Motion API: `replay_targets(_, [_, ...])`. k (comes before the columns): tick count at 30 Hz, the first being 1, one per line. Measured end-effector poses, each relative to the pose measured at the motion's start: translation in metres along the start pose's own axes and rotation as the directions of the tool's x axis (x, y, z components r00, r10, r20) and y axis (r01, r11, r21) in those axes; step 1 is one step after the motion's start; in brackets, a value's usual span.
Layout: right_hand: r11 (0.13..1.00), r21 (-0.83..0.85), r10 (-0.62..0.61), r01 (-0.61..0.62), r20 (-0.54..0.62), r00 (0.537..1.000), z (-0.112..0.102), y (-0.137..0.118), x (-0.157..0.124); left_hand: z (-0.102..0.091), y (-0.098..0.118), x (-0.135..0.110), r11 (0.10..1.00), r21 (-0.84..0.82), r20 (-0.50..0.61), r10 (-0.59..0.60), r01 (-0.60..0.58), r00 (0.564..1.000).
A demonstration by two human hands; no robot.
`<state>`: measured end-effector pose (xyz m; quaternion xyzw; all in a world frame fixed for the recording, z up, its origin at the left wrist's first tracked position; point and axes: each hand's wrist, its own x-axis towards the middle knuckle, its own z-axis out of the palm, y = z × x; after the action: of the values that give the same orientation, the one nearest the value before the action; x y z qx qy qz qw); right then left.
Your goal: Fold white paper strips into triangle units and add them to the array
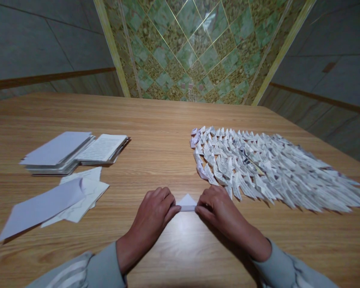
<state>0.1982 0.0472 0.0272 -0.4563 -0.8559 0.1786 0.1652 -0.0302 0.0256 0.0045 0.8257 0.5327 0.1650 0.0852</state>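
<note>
Paper piece (187, 203) sits left of the folded pile (273, 168); left hand (154, 214) and right hand (219, 208) fingers pinch its ends; likely light, flimsy, easily creased.

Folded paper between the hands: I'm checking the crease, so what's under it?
The folded paper lies on the table, with wood showing around it. The left hand and right hand pinch its ends, so those ends and anything beneath them are hidden.
</note>
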Motion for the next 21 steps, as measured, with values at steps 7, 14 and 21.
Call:
replay_targets(7, [0.998, 0.009, 0.058, -0.057, -0.017, 0.998, 0.0052, 0.0013, 0.0005, -0.0033, -0.0038, 0.0015, 0.999, -0.043, 0.020, 0.017, -0.016, 1.000])
replay_targets(14, [0.995, -0.025, 0.096, -0.096, -0.002, 0.995, 0.0024, -0.0027, 0.0021, 0.0002, -0.0038, 0.0032, 1.000, -0.021, 0.002, -0.017, 0.017, 1.000])
replay_targets(21, [0.986, -0.101, 0.131, -0.131, -0.013, 0.991, 0.0089, -0.0051, 0.0028, 0.0029, -0.0043, 0.0032, 1.000, 0.002, -0.056, 0.001, -0.001, 0.998])
